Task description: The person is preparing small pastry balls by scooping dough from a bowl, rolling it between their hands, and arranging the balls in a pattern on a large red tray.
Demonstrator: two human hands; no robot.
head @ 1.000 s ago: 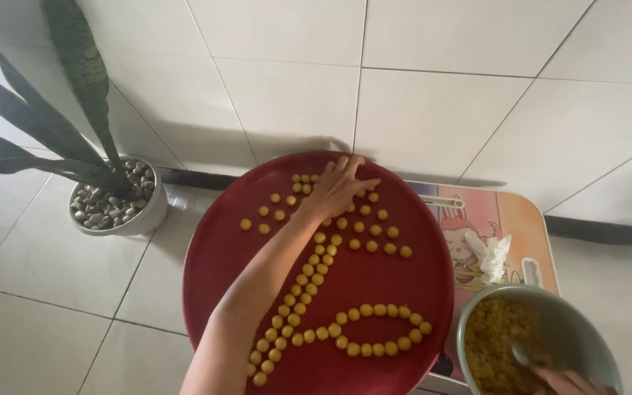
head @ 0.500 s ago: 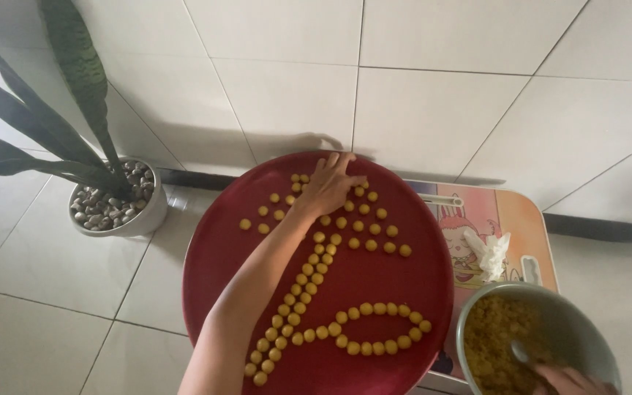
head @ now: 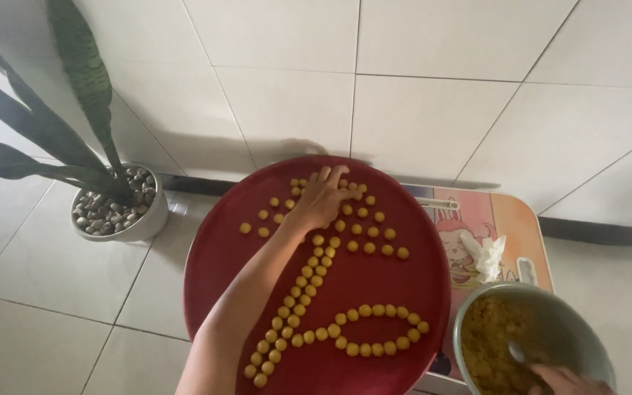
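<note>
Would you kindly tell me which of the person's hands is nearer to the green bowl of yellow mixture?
The right hand: it reaches into the green bowl at its lower edge. The left hand rests far off among the yellow balls on the red tray.

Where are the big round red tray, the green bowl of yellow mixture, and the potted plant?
Round red tray [head: 222, 256], head view, bare left part of its surface.
Green bowl of yellow crumbly mixture [head: 565, 311], head view, inner wall near the rim.
White pot of pebbles with long green leaves [head: 148, 223], head view, pot's outer wall.

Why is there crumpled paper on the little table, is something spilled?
Nothing looks spilled. The crumpled white tissue just lies on the small table, between the red tray and the green bowl.
</note>
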